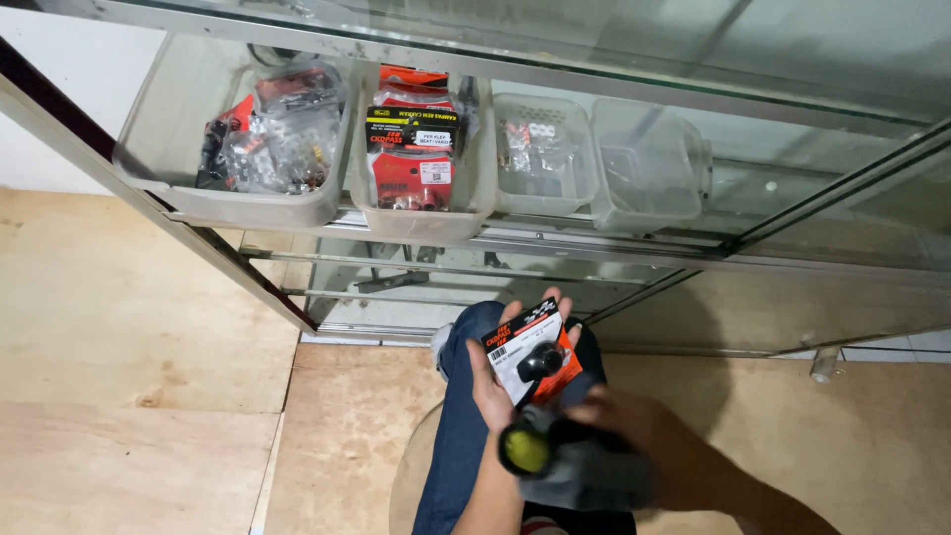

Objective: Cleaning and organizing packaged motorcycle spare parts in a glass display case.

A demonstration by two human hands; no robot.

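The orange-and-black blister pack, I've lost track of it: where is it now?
In the head view, the blister pack lies in the left hand, low centre, above the person's knee.

four plastic bins [243,203] (on one shelf), two hands [495,391], one blister pack [530,349]

Parts shop: glass display case [634,59], packaged spares [411,149]

Blue denim jeans [461,416] on the legs, bare forearms (no sleeves visible), hands without gloves
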